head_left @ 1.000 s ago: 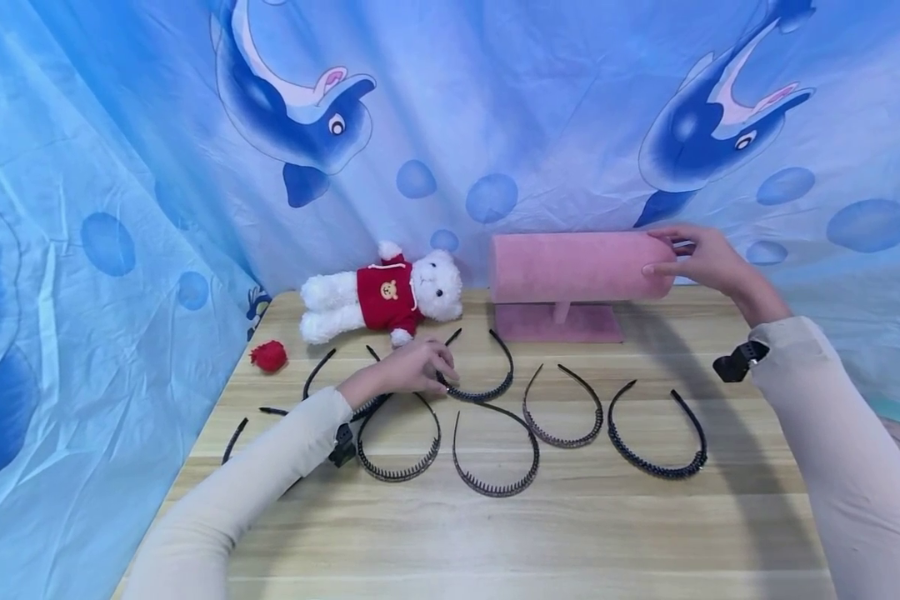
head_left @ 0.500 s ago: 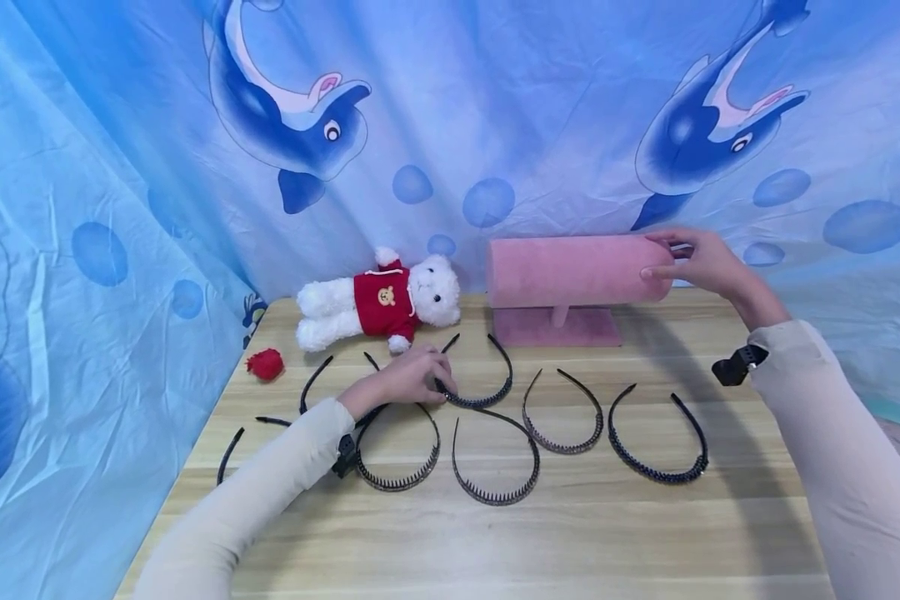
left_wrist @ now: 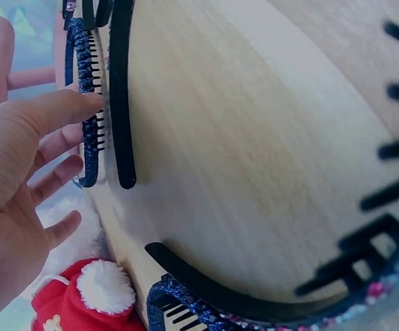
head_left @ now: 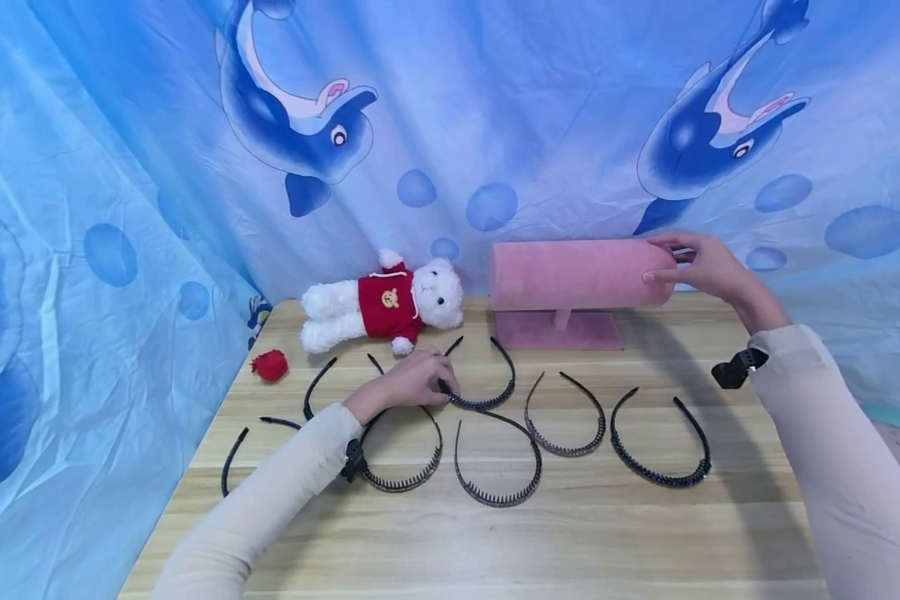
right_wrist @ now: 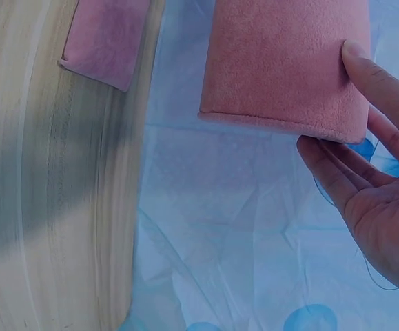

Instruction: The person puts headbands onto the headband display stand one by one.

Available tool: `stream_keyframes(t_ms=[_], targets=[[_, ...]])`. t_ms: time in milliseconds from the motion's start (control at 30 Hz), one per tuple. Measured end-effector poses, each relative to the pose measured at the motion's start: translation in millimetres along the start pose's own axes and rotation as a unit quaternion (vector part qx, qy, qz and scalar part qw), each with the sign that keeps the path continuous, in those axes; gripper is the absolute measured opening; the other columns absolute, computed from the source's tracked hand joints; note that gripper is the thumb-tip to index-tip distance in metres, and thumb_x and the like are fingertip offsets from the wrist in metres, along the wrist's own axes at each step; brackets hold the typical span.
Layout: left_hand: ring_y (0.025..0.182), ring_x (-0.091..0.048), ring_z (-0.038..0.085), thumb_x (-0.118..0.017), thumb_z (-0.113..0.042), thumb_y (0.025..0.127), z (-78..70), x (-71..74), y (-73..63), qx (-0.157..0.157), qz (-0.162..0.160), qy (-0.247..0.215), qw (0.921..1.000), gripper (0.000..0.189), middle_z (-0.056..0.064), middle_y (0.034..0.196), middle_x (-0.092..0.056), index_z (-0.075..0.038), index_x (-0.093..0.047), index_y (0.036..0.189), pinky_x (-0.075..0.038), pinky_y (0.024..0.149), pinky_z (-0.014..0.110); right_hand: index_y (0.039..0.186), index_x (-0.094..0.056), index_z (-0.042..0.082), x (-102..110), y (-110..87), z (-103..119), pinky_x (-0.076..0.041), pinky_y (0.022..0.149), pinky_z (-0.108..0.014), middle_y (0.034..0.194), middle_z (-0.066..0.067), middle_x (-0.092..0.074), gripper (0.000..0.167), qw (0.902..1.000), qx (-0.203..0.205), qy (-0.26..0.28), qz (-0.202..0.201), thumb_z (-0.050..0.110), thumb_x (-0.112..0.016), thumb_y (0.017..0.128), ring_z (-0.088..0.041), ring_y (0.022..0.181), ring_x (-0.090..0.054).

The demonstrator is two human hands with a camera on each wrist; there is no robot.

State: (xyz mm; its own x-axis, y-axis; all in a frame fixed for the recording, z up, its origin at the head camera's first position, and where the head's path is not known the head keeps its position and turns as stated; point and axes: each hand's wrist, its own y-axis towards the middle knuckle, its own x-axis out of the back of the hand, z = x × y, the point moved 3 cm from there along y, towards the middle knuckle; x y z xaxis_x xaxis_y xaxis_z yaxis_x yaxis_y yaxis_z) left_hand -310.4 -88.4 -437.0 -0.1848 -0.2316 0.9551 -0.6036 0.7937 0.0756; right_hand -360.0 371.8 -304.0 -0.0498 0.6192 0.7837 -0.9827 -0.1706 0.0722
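With thumb and fingers, my left hand (head_left: pixel 420 379) pinches the left side of a dark beaded headband (head_left: pixel 489 404) lying on the table. In the left wrist view the thumb is on the near side of this headband (left_wrist: pixel 87 76), with fingers behind it. My right hand (head_left: pixel 708 268) holds the right end of a pink plush headband stand (head_left: pixel 570 275), a horizontal roll on a post and flat base. The right wrist view has the thumb against the roll's side and fingertips at its end (right_wrist: pixel 282 127).
Several more headbands lie about, among them one toothed (head_left: pixel 498 500), one brownish (head_left: pixel 566 450) and one dark beaded (head_left: pixel 667 479). A white teddy bear (head_left: pixel 390 304) in a red top lies at the back left. A red fuzzy object (head_left: pixel 270 365) is near the left edge.
Both hands keep their places, the left at the headband and the right on the stand. The head view shifts slightly; nothing on the table has visibly moved.
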Motion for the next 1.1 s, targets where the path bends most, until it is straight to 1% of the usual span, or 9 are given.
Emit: stream_keyframes(t_ms=[133, 200, 333, 567, 733, 833, 933, 1000, 1100], targets=[[0.106, -0.061, 0.02, -0.08, -0.016, 0.086, 1.7, 0.2, 1.6, 0.0, 0.001, -0.01, 0.9999, 0.02, -0.002, 0.106, -0.073, -0.02, -0.08, 0.106, -0.049, 0.098, 0.04, 0.153, -0.045, 0.006, -2, 1.3, -2, -0.045, 0.107, -0.059, 0.158, -0.025, -0.039, 0.074, 0.9999, -0.005, 0.011, 0.004, 0.03, -0.079, 0.091, -0.048, 0.139, -0.042], [0.106, -0.061, 0.019, -0.079, -0.015, 0.087, 2.4, 1.6, 2.3, 0.001, 0.003, -0.017, 0.9999, 0.02, -0.002, 0.105, -0.073, -0.019, -0.08, 0.106, -0.049, 0.099, 0.04, 0.153, -0.044, 0.006, -2, 2.4, -2, -0.043, 0.109, -0.063, 0.158, -0.025, -0.039, 0.074, 0.9998, -0.005, 0.017, 0.006, 0.03, -0.079, 0.091, -0.049, 0.14, -0.04], [0.109, -0.063, 0.02, -0.077, -0.012, 0.088, 2.2, 7.1, 4.2, 0.004, 0.011, -0.039, 0.9992, 0.019, 0.001, 0.108, -0.072, -0.015, -0.078, 0.107, -0.051, 0.101, 0.04, 0.153, -0.045, 0.007, -2, 3.7, -1, -0.042, 0.109, -0.062, 0.158, -0.024, -0.039, 0.074, 0.9998, -0.006, 0.018, 0.007, 0.029, -0.078, 0.091, -0.048, 0.14, -0.041], [0.116, -0.065, 0.024, -0.071, -0.006, 0.093, -2.2, 21.2, 10.0, 0.03, 0.014, -0.105, 0.994, 0.023, 0.006, 0.118, -0.07, -0.01, -0.072, 0.116, -0.055, 0.104, 0.043, 0.153, -0.045, 0.007, 0, 2.8, -2, -0.043, 0.109, -0.061, 0.159, -0.024, -0.038, 0.072, 0.9998, -0.007, 0.018, 0.005, 0.029, -0.078, 0.092, -0.048, 0.14, -0.041], [0.113, -0.067, 0.025, -0.069, -0.004, 0.094, -4.6, 32.5, 14.5, 0.006, 0.001, -0.116, 0.9932, 0.02, 0.008, 0.113, -0.073, -0.005, -0.071, 0.114, -0.055, 0.103, 0.044, 0.152, -0.046, 0.008, 1, 0.9, -2, -0.048, 0.103, -0.048, 0.158, -0.024, -0.04, 0.072, 0.9999, -0.011, 0.008, 0.001, 0.03, -0.078, 0.092, -0.047, 0.139, -0.043], [0.11, -0.068, 0.025, -0.068, -0.005, 0.094, -3.5, 39.2, 16.4, -0.008, 0.002, -0.126, 0.992, 0.018, 0.009, 0.11, -0.075, -0.004, -0.072, 0.112, -0.056, 0.101, 0.043, 0.153, -0.046, 0.008, 0, -0.4, 0, -0.047, 0.106, -0.054, 0.159, -0.024, -0.039, 0.073, 0.9998, -0.014, 0.013, 0.003, 0.031, -0.078, 0.091, -0.048, 0.14, -0.042], [0.108, -0.07, 0.024, -0.067, -0.005, 0.095, 0.0, 44.9, 19.2, -0.007, 0.007, -0.147, 0.9891, 0.017, 0.009, 0.109, -0.075, -0.004, -0.073, 0.111, -0.057, 0.1, 0.039, 0.153, -0.045, 0.007, -1, -1.0, 1, -0.044, 0.109, -0.061, 0.159, -0.025, -0.038, 0.074, 0.9996, -0.015, 0.024, 0.005, 0.031, -0.078, 0.091, -0.049, 0.14, -0.04], [0.108, -0.07, 0.025, -0.067, -0.003, 0.095, 1.8, 48.9, 21.7, -0.003, 0.011, -0.17, 0.9854, 0.017, 0.01, 0.111, -0.074, -0.002, -0.073, 0.111, -0.058, 0.099, 0.037, 0.152, -0.045, 0.007, -1, -0.9, 1, -0.048, 0.106, -0.053, 0.159, -0.024, -0.039, 0.074, 0.9996, -0.015, 0.022, 0.004, 0.031, -0.078, 0.091, -0.048, 0.14, -0.041], [0.106, -0.071, 0.027, -0.067, -0.002, 0.096, 3.0, 55.9, 24.2, -0.002, 0.012, -0.201, 0.9795, 0.018, 0.014, 0.11, -0.074, 0.001, -0.072, 0.112, -0.06, 0.097, 0.036, 0.151, -0.047, 0.007, -1, -0.9, 1, -0.052, 0.094, -0.027, 0.157, -0.024, -0.041, 0.072, 0.9998, -0.012, 0.017, 0.0, 0.03, -0.079, 0.091, -0.047, 0.139, -0.043]])
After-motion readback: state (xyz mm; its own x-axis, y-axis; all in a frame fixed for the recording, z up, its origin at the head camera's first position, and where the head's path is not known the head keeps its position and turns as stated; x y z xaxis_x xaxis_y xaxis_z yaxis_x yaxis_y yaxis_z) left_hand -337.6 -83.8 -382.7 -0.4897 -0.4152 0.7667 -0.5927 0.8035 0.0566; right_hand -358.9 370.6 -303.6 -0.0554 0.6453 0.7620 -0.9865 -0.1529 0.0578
